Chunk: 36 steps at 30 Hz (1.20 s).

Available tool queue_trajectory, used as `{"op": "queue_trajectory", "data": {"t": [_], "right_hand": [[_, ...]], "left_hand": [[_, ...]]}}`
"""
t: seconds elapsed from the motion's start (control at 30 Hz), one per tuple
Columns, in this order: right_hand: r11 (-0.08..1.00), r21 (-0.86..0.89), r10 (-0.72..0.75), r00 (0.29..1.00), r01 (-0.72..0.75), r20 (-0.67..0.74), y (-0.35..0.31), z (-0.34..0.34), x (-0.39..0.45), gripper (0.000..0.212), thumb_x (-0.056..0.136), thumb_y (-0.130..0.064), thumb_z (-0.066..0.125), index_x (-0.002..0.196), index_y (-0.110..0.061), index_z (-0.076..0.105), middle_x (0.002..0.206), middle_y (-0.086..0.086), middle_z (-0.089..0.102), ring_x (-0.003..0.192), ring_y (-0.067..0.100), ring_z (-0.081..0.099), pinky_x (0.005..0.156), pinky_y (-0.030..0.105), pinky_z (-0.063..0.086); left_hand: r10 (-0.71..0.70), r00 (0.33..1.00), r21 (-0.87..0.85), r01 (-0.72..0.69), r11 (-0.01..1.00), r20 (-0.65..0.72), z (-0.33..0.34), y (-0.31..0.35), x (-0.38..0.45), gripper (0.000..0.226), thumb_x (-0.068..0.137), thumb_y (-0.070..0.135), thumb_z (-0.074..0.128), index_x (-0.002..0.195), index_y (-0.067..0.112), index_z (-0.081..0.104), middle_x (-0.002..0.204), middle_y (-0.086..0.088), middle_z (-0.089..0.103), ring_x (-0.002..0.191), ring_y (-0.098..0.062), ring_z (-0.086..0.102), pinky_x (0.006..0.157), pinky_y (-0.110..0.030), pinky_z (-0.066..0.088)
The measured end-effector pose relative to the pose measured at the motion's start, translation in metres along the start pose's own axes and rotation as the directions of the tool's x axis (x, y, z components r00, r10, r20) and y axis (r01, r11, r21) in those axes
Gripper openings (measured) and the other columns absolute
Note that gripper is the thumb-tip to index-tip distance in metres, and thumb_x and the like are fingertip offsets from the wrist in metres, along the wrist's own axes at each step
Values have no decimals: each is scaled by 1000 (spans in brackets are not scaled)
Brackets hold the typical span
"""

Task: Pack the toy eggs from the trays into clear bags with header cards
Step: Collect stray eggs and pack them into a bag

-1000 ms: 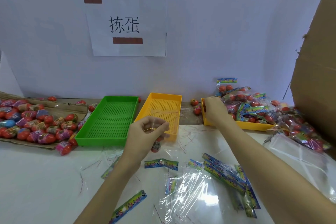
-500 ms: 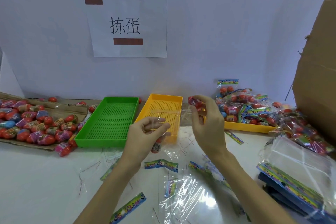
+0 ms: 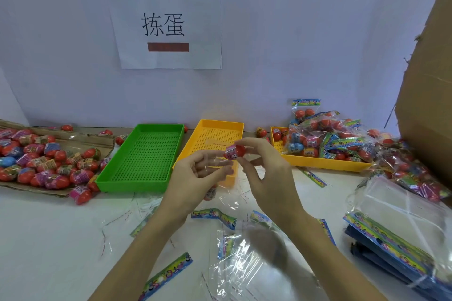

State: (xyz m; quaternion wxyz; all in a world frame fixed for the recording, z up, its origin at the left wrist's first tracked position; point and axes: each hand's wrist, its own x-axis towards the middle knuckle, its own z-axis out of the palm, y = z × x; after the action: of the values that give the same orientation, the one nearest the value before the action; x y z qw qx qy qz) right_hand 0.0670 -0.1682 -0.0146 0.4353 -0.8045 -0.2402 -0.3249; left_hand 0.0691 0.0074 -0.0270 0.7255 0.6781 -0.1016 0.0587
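right hand [image 3: 265, 173]: raised over the near end of the middle tray, thumb and fingertips pinching a red toy egg [image 3: 234, 151] with a pink label band; the print on the band is too small to read.
left hand [image 3: 195, 178]: just left of the right hand, fingers curled round the mouth of a clear bag [image 3: 221, 178]; the film is nearly invisible and its edges are hard to trace.
egg and bag: the egg sits right at the bag's top, beside the left fingertips; whether it is already inside the opening cannot be told.
bag contents: something reddish shows low in the film below the left hand, mostly hidden by the hand.
yellow tray [image 3: 215, 139]: behind the hands, its near end covered by them.
green tray [image 3: 144, 156]: to the left of it, in full view.
loose eggs [image 3: 44, 161]: heaped on flattened cardboard at far left, the heap cut off by the frame edge.
second yellow tray [image 3: 318, 164]: to the right, largely buried under packed bags [image 3: 327, 134] with header cards.
table [image 3: 49, 239]: white, strewn with header cards [image 3: 166, 273] and flat empty bags whose glare hides detail.
bag stack [image 3: 396, 234]: at right, cut off by the edge.
cardboard box [image 3: 428, 95]: far right, only partly in frame.
wall sign [image 3: 168, 24]: paper with two printed characters.
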Motion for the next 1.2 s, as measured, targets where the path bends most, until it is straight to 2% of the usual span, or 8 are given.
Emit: {"op": "queue_trajectory", "data": {"t": [0.2,0.4,0.57,0.77,0.9,1.03,1.13,1.2], "right_hand": [[998,-56,-31,996,36,87,6,-3,2,27,99,-7,65,125,-12,69,119,1,64,99,11,65,80,24,58],[1000,-28,6,983,-1,186,9,-9,3,29,98,-8,66,126,-16,68,115,-4,62,95,6,61,73,13,51],[988,96,103,983,-118,154,6,-11,3,27,99,-11,66,125,-20,69,110,-4,59,82,15,65,76,29,60],[999,-19,31,997,-29,73,2,-12,4,29,98,-6,67,125,-15,68,114,2,58,85,12,63,77,26,59],[993,-122,5,997,4,74,6,-12,5,29,98,-8,66,126,-12,68,117,4,59,89,8,59,80,12,52],[999,-34,18,984,-12,175,11,-15,5,26,98,-9,66,123,-16,69,111,-4,60,92,4,61,75,11,49],[996,52,63,962,-79,264,11,-16,4,27,99,-14,67,123,-24,69,111,-12,66,96,9,64,72,21,54],[988,87,96,949,-128,300,10,-15,3,25,99,-18,67,121,-27,69,109,-19,68,97,10,65,71,27,56]], "left_hand": [[77,996,60,-79,995,39,1,-2,0,35,84,7,85,115,18,74,104,-1,82,99,-18,78,84,-24,61],[100,995,139,-103,985,29,1,-5,0,33,85,11,85,114,21,75,95,2,82,91,-13,78,75,-19,59],[132,989,211,-142,967,61,3,-7,-2,22,90,30,77,111,23,77,78,-11,77,47,-13,53,45,-24,40],[150,988,207,-157,966,49,6,-4,-3,27,98,34,58,109,16,76,94,1,82,84,-23,80,42,-35,47],[173,983,270,-182,946,56,5,-8,-3,41,106,35,43,122,12,72,100,1,82,89,-17,80,48,-17,45],[188,980,310,-198,930,60,8,-9,-4,42,107,35,38,130,17,68,99,1,81,88,-13,79,51,-19,48],[188,982,340,-181,923,14,7,-7,-4,48,105,40,38,133,17,69,90,6,79,71,-11,75,52,-17,46],[216,976,412,-193,890,-10,7,-7,-4,47,104,43,38,130,22,71,70,17,71,53,-11,60,48,-26,44]]}}
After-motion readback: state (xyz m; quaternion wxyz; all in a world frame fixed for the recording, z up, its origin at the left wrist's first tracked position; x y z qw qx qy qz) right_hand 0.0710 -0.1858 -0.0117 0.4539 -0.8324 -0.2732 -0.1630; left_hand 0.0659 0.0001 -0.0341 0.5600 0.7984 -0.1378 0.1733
